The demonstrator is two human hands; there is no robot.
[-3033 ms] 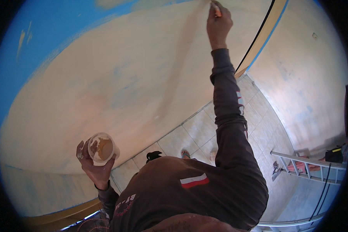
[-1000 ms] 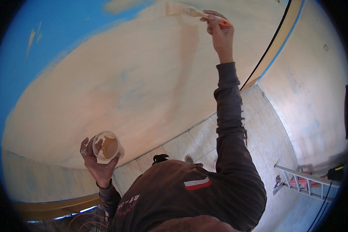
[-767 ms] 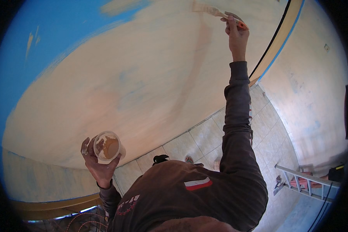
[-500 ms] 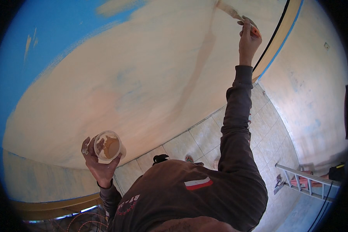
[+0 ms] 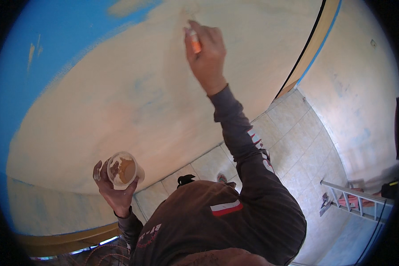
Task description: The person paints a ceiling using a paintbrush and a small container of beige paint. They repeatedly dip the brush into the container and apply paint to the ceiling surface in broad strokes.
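Left hand [image 5: 115, 195], 8 o'clock: fingers wrapped round a plastic cup [image 5: 140, 174], mouth up, likely so paint [image 5: 127, 171] won't spill; right hand [image 5: 209, 60], 12 o'clock: fingers pinching an orange-handled paintbrush [image 5: 195, 43], probably for control.

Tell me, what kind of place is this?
It's probably a room where painting goes on: the wall is beige and blue, the left hand holds a tub of tan, paint-like stuff, and a metal ladder is nearby.
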